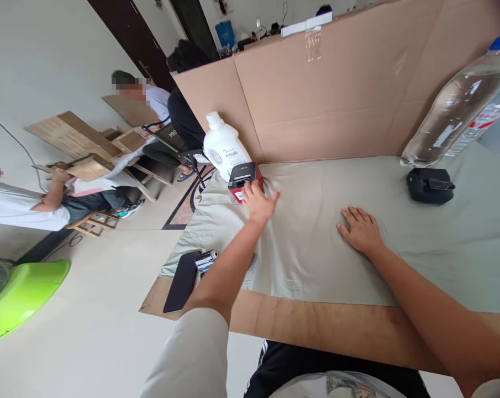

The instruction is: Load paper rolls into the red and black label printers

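Left hand (258, 203) reaches forward over the pale grey-green cloth (316, 249) that covers the table. Fingers spread and open, nothing clasped. Fingertips touch the near edge of a small red-and-black boxy device (245, 180); the device sits just beyond the hand, toward the far left of the cloth, resting flat, not enclosed by the fingers.

Right hand (361, 229) lies palm down on the cloth, fingers together and flat, holding nothing. Well apart from the device.

Just behind the device: a white plastic jug with a printed label (224, 145), upright. Far right of the cloth: a black squat gadget (430, 185), and beside it a large clear plastic bottle with a blue cap (457, 108), leaning against a brown cardboard wall (336, 99).

Near left edge: a black flat phone (182, 281) and a small silvery object (206, 260) just beside it.

Other people sit at left, among cardboard pieces.
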Demonstrator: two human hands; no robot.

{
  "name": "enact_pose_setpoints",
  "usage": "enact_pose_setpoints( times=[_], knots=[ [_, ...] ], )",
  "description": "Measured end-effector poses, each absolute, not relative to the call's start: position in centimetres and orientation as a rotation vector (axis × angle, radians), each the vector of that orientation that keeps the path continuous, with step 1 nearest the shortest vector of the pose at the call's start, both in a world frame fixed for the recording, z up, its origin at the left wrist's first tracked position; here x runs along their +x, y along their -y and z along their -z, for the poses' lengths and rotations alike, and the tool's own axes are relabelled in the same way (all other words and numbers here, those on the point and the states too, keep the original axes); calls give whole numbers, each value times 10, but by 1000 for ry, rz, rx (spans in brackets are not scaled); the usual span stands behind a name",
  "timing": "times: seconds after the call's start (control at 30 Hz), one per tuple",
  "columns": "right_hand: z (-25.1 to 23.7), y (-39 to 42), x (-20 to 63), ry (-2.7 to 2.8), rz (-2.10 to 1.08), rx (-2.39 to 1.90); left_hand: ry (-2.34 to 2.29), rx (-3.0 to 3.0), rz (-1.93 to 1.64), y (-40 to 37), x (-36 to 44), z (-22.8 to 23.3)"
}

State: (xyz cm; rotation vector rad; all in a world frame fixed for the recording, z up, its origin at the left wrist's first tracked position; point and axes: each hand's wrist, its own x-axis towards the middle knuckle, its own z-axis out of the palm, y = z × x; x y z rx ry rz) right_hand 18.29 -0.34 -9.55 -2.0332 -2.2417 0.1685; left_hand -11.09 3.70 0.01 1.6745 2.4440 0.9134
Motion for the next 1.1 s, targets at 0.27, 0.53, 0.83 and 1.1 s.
enact_pose_setpoints(
  times=[0.27, 0.53, 0.83, 1.1],
  knots=[
    [96, 4, 180, 2200, -220, -2028, -2704, 1170, -569, -108, -179, -15],
    [95, 5, 181, 2146, -263, -1966, -2673, 1048, -762, -108, -162, -7],
    [94, 5, 182, 2112, -360, -1932, -2324, 1617, -975, -21, -80, -15],
    [88, 9, 188, 2053, -387, -1875, -2061, 1778, -1099, 61, -3, 9]
  ],
)
